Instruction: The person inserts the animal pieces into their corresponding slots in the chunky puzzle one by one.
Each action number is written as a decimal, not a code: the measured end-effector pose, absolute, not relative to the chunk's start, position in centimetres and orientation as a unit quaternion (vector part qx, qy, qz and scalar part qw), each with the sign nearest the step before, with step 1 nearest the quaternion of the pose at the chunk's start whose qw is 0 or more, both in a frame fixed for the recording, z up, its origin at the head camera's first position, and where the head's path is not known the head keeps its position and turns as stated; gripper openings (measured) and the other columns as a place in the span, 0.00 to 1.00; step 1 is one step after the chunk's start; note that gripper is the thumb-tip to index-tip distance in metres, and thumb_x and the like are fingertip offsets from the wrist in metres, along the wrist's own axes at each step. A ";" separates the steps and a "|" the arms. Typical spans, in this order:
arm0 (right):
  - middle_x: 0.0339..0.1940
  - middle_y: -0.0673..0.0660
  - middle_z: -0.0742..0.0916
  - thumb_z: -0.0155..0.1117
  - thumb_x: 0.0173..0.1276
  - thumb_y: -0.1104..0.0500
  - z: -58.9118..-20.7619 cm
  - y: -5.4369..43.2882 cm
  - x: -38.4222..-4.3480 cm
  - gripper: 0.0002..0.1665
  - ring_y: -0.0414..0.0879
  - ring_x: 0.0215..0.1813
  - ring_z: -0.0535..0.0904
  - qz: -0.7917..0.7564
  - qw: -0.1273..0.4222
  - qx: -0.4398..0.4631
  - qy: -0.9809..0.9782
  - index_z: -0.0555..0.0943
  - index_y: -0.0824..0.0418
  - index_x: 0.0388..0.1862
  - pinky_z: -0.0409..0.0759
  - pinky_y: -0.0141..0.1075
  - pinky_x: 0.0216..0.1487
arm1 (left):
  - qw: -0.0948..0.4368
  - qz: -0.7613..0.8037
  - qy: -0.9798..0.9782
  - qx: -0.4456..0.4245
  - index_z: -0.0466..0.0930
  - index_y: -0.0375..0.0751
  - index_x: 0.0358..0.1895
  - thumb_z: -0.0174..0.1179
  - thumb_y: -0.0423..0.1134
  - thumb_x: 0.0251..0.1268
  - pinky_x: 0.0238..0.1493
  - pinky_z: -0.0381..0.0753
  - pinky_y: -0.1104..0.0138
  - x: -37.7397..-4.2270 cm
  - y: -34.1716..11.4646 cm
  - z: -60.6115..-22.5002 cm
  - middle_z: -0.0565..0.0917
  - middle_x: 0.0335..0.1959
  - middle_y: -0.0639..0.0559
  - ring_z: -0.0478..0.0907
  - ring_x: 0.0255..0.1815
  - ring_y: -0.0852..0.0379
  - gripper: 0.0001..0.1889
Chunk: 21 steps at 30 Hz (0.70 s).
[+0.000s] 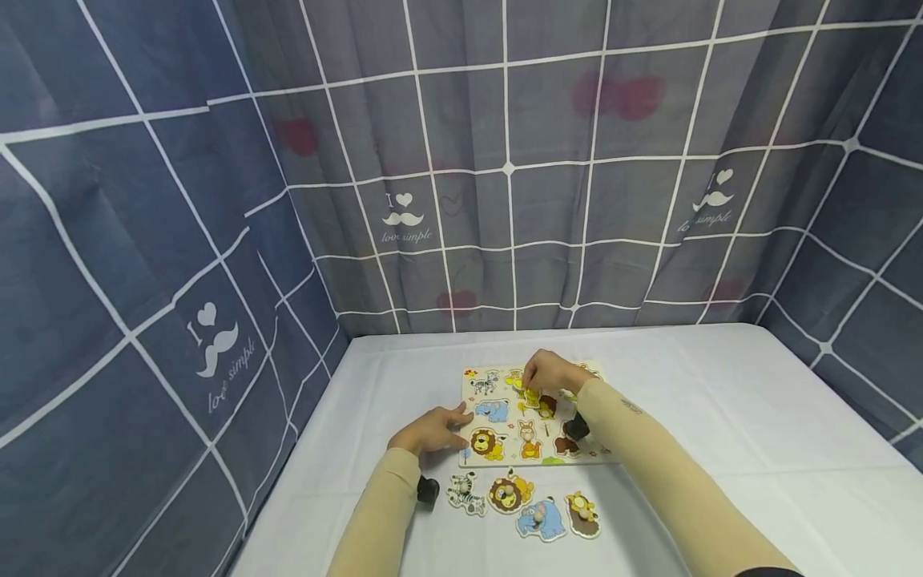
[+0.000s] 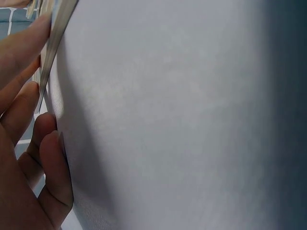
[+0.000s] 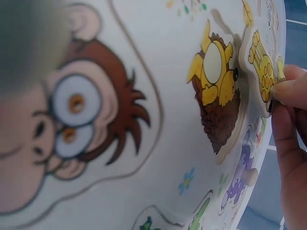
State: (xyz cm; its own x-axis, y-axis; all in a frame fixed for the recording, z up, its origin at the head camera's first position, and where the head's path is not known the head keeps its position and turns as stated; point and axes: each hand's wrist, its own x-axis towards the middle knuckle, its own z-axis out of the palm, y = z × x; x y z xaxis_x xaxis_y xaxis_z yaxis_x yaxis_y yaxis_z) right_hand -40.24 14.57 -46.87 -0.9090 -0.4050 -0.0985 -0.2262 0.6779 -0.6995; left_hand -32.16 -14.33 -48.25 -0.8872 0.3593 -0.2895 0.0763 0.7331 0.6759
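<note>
My right hand (image 1: 551, 373) pinches a yellow spotted giraffe piece (image 3: 264, 72) between thumb and fingers, tilted up from the wooden animal puzzle board (image 1: 469, 459). The piece's lower edge is close to the board; whether it touches cannot be told. Beside it lies the board's hedgehog picture (image 3: 220, 96). My left hand (image 1: 430, 430) rests at the board's left edge with fingers spread, and the left wrist view shows fingertips (image 2: 43, 28) against that edge. The right forearm hides part of the board's right side.
In front of the board lie loose knobbed pieces: a zebra (image 1: 466, 493), a lion (image 1: 510, 492), an elephant (image 1: 542, 520) and a hedgehog (image 1: 582, 514). A purple piece with a knob (image 3: 250, 177) sits on the board. White cloth (image 1: 721, 401) covers the table; gridded curtains (image 1: 461, 208) hang around it.
</note>
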 end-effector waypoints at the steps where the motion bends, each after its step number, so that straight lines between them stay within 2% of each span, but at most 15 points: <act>1: 0.32 0.54 0.90 0.63 0.59 0.76 -46.9 14.6 -40.3 0.11 0.41 0.27 0.78 -0.362 0.124 -0.172 0.908 0.89 0.64 0.30 0.77 0.32 0.30 | 0.205 0.345 0.908 0.119 0.77 0.51 0.66 0.72 0.40 0.55 0.79 0.50 0.41 -32.1 -14.3 -48.3 0.61 0.79 0.55 0.53 0.82 0.40 0.31; 7: 0.31 0.53 0.90 0.62 0.60 0.76 -47.0 14.5 -41.0 0.13 0.39 0.23 0.72 -0.362 0.123 -0.178 0.907 0.89 0.62 0.28 0.71 0.30 0.25 | 0.203 0.347 0.908 0.118 0.77 0.52 0.66 0.72 0.39 0.55 0.79 0.50 0.41 -32.3 -14.3 -48.5 0.61 0.79 0.56 0.53 0.82 0.40 0.32; 13: 0.29 0.54 0.89 0.62 0.59 0.75 -46.9 14.1 -41.4 0.12 0.39 0.19 0.68 -0.368 0.120 -0.168 0.907 0.89 0.64 0.28 0.67 0.30 0.21 | 0.202 0.347 0.907 0.127 0.76 0.51 0.67 0.72 0.39 0.55 0.80 0.50 0.43 -32.4 -14.2 -48.4 0.61 0.79 0.55 0.53 0.82 0.41 0.32; 21: 0.38 0.56 0.90 0.62 0.60 0.73 -47.1 13.6 -41.7 0.11 0.40 0.21 0.69 -0.364 0.117 -0.156 0.911 0.89 0.62 0.30 0.68 0.30 0.22 | 0.204 0.344 0.908 0.124 0.76 0.51 0.67 0.72 0.40 0.56 0.80 0.51 0.43 -32.0 -14.1 -48.2 0.60 0.79 0.55 0.53 0.82 0.42 0.32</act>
